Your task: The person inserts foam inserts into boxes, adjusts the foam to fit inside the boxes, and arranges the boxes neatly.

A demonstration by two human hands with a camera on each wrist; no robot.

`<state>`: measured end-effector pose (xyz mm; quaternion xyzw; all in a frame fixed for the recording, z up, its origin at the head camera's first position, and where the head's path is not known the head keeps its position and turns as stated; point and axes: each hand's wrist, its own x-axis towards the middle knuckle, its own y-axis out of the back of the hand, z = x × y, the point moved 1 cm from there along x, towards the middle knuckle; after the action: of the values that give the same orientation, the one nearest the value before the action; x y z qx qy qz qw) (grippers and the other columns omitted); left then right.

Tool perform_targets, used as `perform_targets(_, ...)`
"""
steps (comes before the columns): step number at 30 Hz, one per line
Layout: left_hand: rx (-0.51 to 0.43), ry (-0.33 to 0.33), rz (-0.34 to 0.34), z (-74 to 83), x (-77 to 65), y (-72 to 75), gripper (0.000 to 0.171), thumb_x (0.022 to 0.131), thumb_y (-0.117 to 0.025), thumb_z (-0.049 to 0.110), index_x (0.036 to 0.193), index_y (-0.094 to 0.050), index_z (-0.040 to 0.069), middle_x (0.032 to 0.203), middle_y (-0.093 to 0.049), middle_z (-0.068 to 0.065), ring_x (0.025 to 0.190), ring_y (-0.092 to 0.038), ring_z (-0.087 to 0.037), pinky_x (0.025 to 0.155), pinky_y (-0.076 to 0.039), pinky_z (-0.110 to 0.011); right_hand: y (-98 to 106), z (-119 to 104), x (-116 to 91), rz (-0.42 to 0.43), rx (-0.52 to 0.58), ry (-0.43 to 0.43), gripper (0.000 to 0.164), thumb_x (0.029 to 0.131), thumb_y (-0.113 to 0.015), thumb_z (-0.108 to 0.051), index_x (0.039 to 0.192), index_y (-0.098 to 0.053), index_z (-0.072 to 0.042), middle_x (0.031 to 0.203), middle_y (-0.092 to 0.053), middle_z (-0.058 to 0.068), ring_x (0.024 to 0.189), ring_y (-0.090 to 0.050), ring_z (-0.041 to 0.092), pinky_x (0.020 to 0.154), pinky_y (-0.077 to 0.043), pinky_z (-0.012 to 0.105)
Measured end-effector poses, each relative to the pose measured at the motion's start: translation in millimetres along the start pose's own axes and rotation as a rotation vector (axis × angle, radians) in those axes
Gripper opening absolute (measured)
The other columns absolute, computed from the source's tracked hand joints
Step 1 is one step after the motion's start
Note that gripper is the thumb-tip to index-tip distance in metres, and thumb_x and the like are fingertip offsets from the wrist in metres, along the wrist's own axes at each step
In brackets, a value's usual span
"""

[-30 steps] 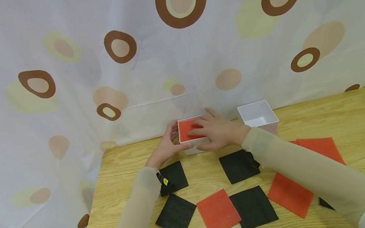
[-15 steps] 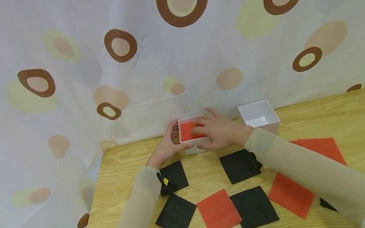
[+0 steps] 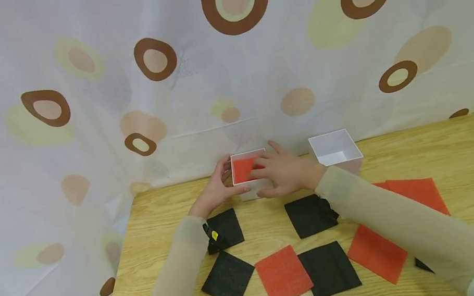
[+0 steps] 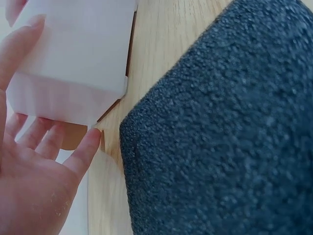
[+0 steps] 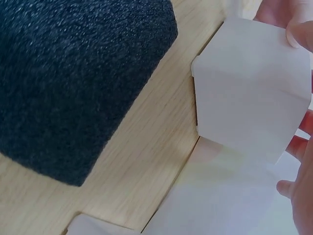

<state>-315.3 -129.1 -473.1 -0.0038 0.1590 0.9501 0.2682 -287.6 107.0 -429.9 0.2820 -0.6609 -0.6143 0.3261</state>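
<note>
My left hand [image 3: 217,188] holds a white box [image 3: 254,192] at its left side, thumb along the front wall and fingers round the side and back. A red felt square [image 3: 244,169] lies inside that box, a little below the rim. My right hand [image 3: 286,169] reaches over the box's right edge. Its spread fingers rest on the red square, partly hiding it; its little finger stands off behind the box. In the left wrist view the left fingers [image 4: 85,152] lie along the box's side. The right wrist view shows right fingertips [image 5: 297,147] at the rim.
A second white box [image 3: 336,147] stands to the right, with a bare inside. Black squares [image 3: 229,279] and red squares [image 3: 284,275] lie spread over the wooden table [image 3: 167,266], some overlapping or under the right forearm. A patterned curtain [image 3: 189,93] hangs behind.
The red square sits lower in the box than a second ago, and more of the back inner wall shows. My right fingers moved down slightly with it. The left hand keeps its hold.
</note>
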Motion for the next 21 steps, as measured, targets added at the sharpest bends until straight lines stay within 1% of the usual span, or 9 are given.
perform_targets(6, -0.005, 0.016, -0.008, 4.1, -2.6, 0.0, 0.098, 0.091, -0.083, 0.017, 0.164, -0.018, 0.018, 0.169, -0.025, -0.006, 0.158, -0.022, -0.027, 0.124, -0.029, -0.049, -1.3, -3.9, 6.0, -0.05, 0.023, -0.016, 0.055, 0.101, -0.056, -0.056, 0.146, -0.062, -0.024, 0.146, -0.058, 0.006, 0.142, -0.044, 0.034, 0.12, -0.01, 0.073)
perform_targets(11, -0.021, 0.015, -0.017, 5.2, -2.4, -0.7, 0.098, 0.092, -0.081, 0.015, 0.164, -0.016, 0.017, 0.17, -0.022, -0.007, 0.159, -0.019, -0.027, 0.126, -0.025, -0.047, -2.5, -4.8, 7.9, -0.072, 0.022, -0.038, 0.055, 0.101, -0.056, -0.057, 0.146, -0.061, -0.025, 0.147, -0.057, 0.006, 0.142, -0.043, 0.034, 0.121, -0.01, 0.073)
perform_targets(16, -0.015, 0.018, -0.009, 4.0, -3.0, -1.1, 0.098, 0.092, -0.08, 0.012, 0.165, -0.015, 0.018, 0.17, -0.023, -0.006, 0.158, -0.021, -0.026, 0.126, -0.026, -0.046, -4.0, -5.0, 8.5, -0.068, 0.023, -0.04, 0.058, 0.1, -0.056, -0.058, 0.146, -0.061, -0.024, 0.146, -0.058, 0.005, 0.142, -0.044, 0.033, 0.121, -0.011, 0.073)
perform_targets(21, -0.021, 0.013, -0.01, 4.6, -3.1, -1.9, 0.098, 0.093, -0.08, 0.01, 0.165, -0.014, 0.017, 0.17, -0.022, -0.006, 0.158, -0.021, -0.026, 0.126, -0.026, -0.045, -5.5, -5.1, 9.4, -0.074, 0.036, -0.063, 0.058, 0.1, -0.055, -0.059, 0.146, -0.062, -0.024, 0.146, -0.058, 0.005, 0.142, -0.044, 0.033, 0.121, -0.009, 0.073)
